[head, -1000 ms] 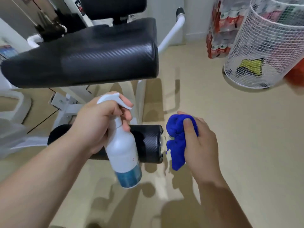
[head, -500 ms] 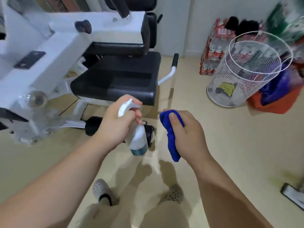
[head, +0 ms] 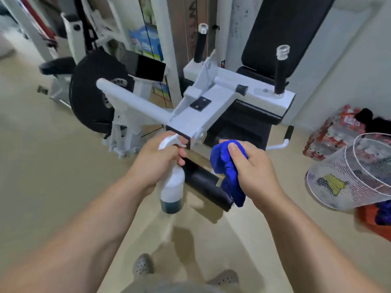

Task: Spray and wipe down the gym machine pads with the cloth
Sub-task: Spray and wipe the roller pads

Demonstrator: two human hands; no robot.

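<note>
Standing over the white gym machine (head: pixel 201 115), the person has both tools raised in front of it and neither is plainly on a pad. I judge this to be the pause between pads, with the next surface being chosen.

There is one such machine close by, and I count three black pads on it. The tall back pad (head: pixel 285 32) is the largest. The seat pad (head: pixel 249 132) is half hidden under the white arm. The roller pad (head: pixel 203 182) lies low, showing between the two hands. Two upright black grips (head: pixel 280 75) rise from the arm. One wire basket (head: pixel 349 174) stands apart on the right.

The one spray bottle (head: pixel 172 187) hangs in the left hand (head: pixel 156 163), whose fingers are curled round its neck and over the trigger, with the nozzle facing the machine. The one blue cloth (head: pixel 228 178) is bunched in the right hand (head: pixel 251 168), with the thumb pressed on top and the fingers clamped round it. Its tail hangs over the roller's end, but I cannot tell whether it touches.

The next move, I think, is to aim the nozzle at a pad, squeeze the trigger, then bring the cloth flat onto the wet patch.
</note>
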